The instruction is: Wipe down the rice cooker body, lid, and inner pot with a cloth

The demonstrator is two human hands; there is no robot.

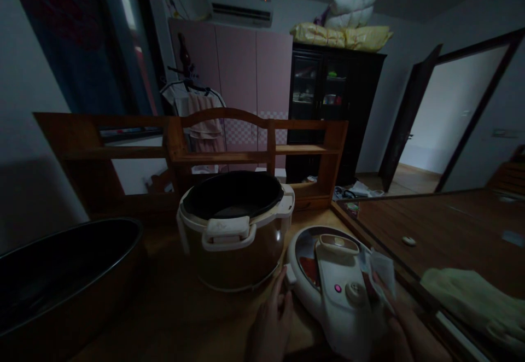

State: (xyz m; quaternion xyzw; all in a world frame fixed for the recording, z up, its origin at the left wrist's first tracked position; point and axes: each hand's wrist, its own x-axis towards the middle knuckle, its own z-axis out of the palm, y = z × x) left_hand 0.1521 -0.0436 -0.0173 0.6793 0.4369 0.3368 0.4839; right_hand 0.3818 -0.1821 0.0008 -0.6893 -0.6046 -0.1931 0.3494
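Straight past my fingers (281,280), wooden shelf rack (221,157). Behind it, hung clothes (200,113), pink wardrobe (235,72); high above, air conditioner (241,2). Ahead and rightward, dark cabinet (365,88), yellow bundle (365,38) and white bundle (355,4) atop. Right of my fingers, I see pale crumpled cloth (463,291), small white round thing (409,240); farther, open door (410,116). Far left, dark curtain (77,45).

White is running across the lid (340,310), its button (337,288) showing pink, while the pink wardrobe (235,69) is flashing a checkered band (241,132)!
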